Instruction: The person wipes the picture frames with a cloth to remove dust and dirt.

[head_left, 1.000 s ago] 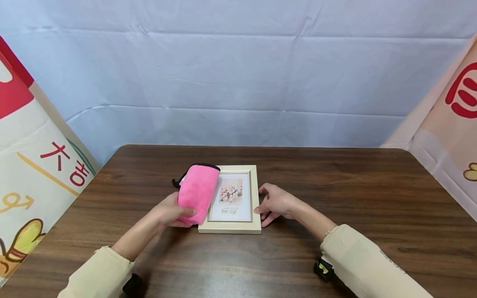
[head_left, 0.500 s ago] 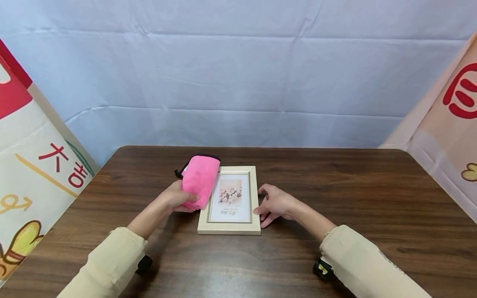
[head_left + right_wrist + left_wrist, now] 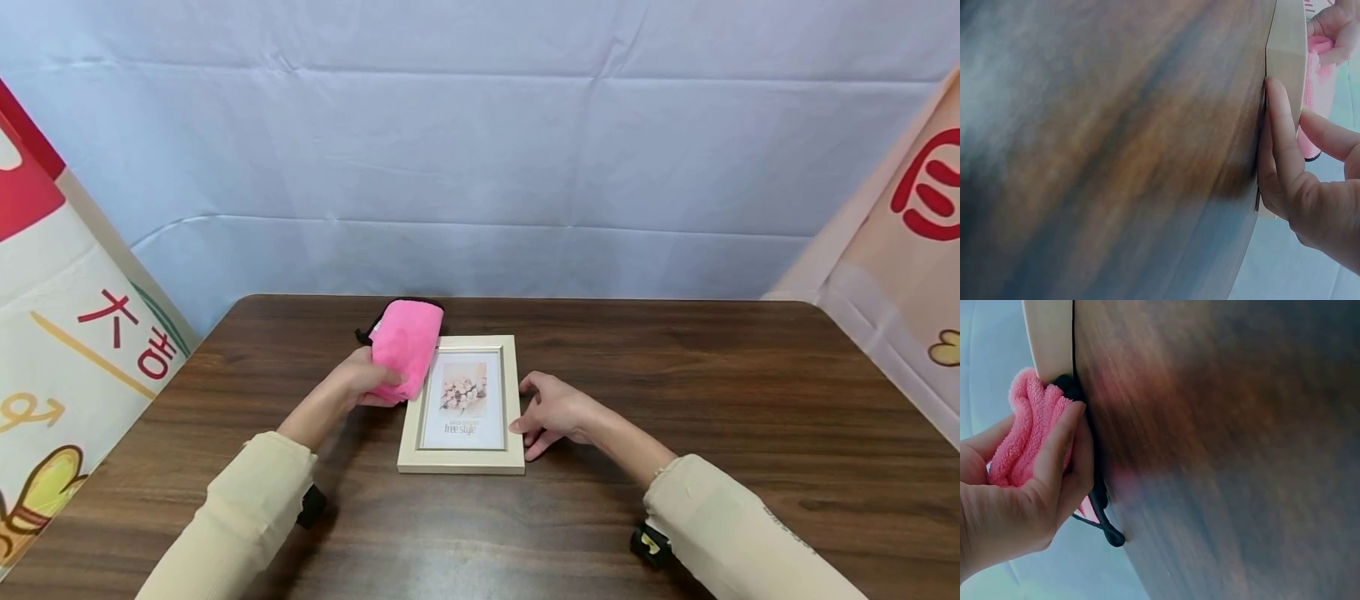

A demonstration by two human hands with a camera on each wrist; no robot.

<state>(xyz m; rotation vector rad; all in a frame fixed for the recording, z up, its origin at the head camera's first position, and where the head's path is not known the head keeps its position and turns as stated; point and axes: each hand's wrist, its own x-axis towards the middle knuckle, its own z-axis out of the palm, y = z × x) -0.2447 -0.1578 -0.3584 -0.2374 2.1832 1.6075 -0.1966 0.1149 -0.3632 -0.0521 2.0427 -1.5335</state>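
Observation:
A cream picture frame (image 3: 461, 462) lies face up on the table in the head view, with a flower picture and the words "free style" behind its front. My left hand (image 3: 363, 379) grips a folded pink towel (image 3: 411, 337) with black edging, its thumb on top. The towel covers the frame's upper left corner. In the left wrist view, the fluffy towel (image 3: 1029, 428) is bunched between thumb and fingers against the frame's edge. My right hand (image 3: 557, 408) holds the frame's right edge, thumb on its face and fingers along its side, as the right wrist view of the frame (image 3: 1287, 69) also shows.
The brown wooden table (image 3: 675, 358) spreads around the frame. Behind it hangs a pale blue cloth (image 3: 480, 150). Printed banners stand at the left (image 3: 82, 333) and right (image 3: 907, 292). A black strap device (image 3: 649, 543) sits under the right sleeve.
My left hand has slid the towel away from me along the frame's left side, uncovering more of the lower left border. The right hand and the frame have stayed in place.

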